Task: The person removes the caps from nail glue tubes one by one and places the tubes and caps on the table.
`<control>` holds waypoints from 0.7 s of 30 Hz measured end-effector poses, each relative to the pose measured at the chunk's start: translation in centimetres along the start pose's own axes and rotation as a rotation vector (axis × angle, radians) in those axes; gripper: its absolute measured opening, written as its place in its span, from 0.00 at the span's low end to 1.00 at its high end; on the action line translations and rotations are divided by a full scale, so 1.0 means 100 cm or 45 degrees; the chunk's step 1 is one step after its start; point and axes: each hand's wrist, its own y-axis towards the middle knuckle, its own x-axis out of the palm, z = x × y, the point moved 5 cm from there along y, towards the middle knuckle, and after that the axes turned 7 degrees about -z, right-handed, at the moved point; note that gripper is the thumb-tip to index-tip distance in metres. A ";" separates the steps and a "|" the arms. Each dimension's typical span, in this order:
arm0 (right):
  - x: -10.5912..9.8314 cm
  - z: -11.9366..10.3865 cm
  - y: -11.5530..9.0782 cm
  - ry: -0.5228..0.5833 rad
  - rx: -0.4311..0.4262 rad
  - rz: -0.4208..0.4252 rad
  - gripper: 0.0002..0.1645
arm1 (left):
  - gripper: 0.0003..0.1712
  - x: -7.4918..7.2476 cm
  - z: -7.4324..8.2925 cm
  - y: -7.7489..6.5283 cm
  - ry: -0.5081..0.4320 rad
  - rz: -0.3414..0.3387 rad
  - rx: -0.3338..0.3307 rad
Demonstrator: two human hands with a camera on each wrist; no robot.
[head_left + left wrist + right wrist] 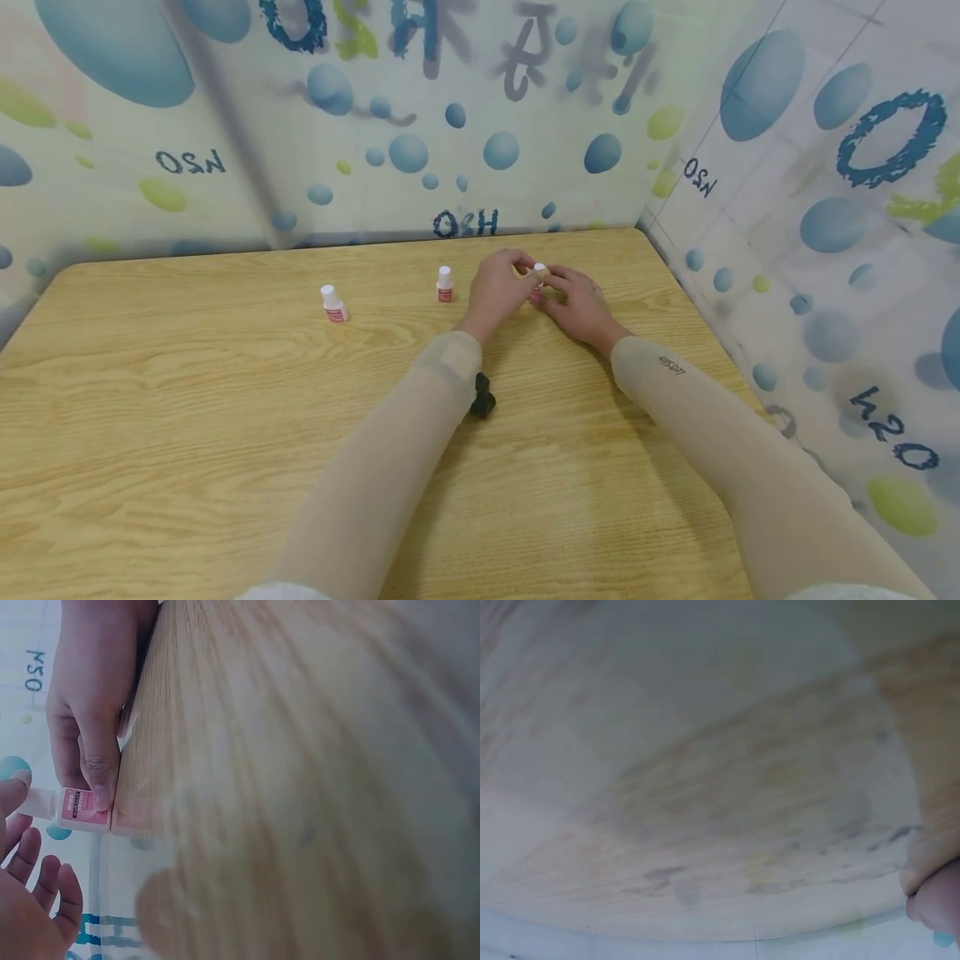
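At the right of the table's far part, a small white-capped bottle [536, 293] with a pink label stands between both hands. My left hand [497, 290] pinches its white cap [37, 802] with thumb and finger; the other left fingers are spread loosely in the left wrist view. Lower down, my right hand [583, 308] grips the labelled body [84, 808] between thumb and fingers. The bottle is upright on the wooden table [187, 417]. Only fingertips [937, 904] show at the edge of the blurred right wrist view.
Two similar bottles stand to the left: one close by [445, 285], another farther off [333, 305]. A small black object [483, 398] lies partly hidden by the left forearm. Patterned curtains [408, 154] rise behind the table and along its right side.
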 end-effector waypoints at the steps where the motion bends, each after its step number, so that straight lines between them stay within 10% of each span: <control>1: 0.000 0.000 0.000 0.002 -0.002 0.001 0.27 | 0.10 0.000 0.000 0.000 -0.004 -0.001 -0.001; 21: 0.003 0.006 0.004 -0.011 -0.018 0.014 0.23 | 0.12 0.001 0.003 0.001 -0.059 -0.013 -0.008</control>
